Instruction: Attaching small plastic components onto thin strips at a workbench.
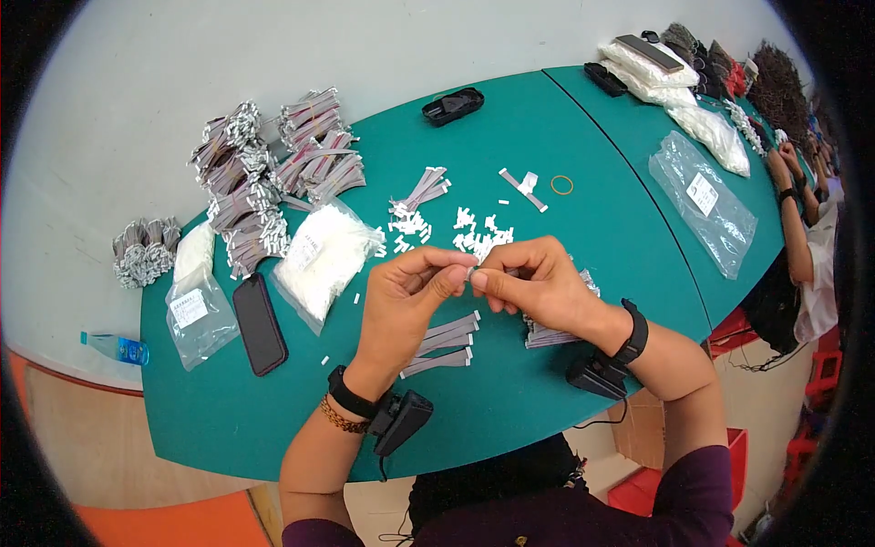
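Observation:
My left hand [415,296] and my right hand [531,283] meet over the middle of the green table, thumbs and forefingers pinched tip to tip. Between the fingertips shows a small pale piece [471,271], mostly covered, its exact kind unclear. Just beyond my hands lie loose small white connector pieces [483,239] and a few grey ribbon cables [427,188] with white ends. Several more ribbon cables [444,345] lie in a row between my forearms. Another stack of cables [550,333] is partly hidden under my right hand and wrist.
Bundled ribbon cables [246,187] are heaped at the far left. Nearby are a bag of white pieces [324,255], a phone [260,324] and a water bottle [117,347]. A black tray [453,106], a rubber band [561,185] and a clear bag [706,205] lie farther off. Another person's arm [795,214] reaches in at right.

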